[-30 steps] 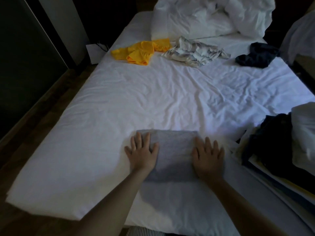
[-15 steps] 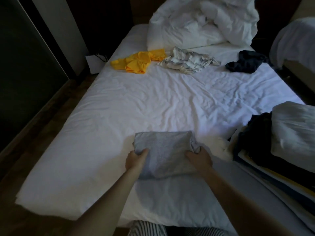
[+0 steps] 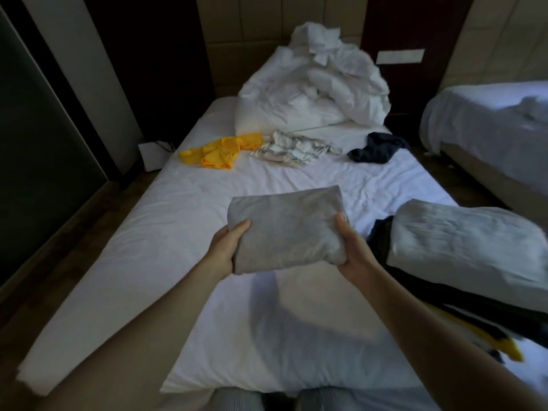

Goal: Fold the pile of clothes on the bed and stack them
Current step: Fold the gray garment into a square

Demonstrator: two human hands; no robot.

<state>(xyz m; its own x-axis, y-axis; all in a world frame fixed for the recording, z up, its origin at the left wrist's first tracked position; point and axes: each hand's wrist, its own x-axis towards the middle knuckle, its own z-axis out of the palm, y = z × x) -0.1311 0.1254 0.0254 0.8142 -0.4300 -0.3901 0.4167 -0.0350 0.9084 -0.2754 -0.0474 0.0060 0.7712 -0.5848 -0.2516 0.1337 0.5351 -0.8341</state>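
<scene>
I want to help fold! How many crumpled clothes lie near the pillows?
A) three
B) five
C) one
A: a yellow one, a striped one and a dark one lie unfolded there, while the left hand and right hand hold the folded grey one.

Folded stack partly off-frame, blurred

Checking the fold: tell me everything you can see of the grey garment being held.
The grey garment is soft, knit-looking cloth folded into a thick rectangle with rounded edges, slightly tilted, held above the bed. The left hand grips its left edge and the right hand its right edge, thumbs on top.
</scene>
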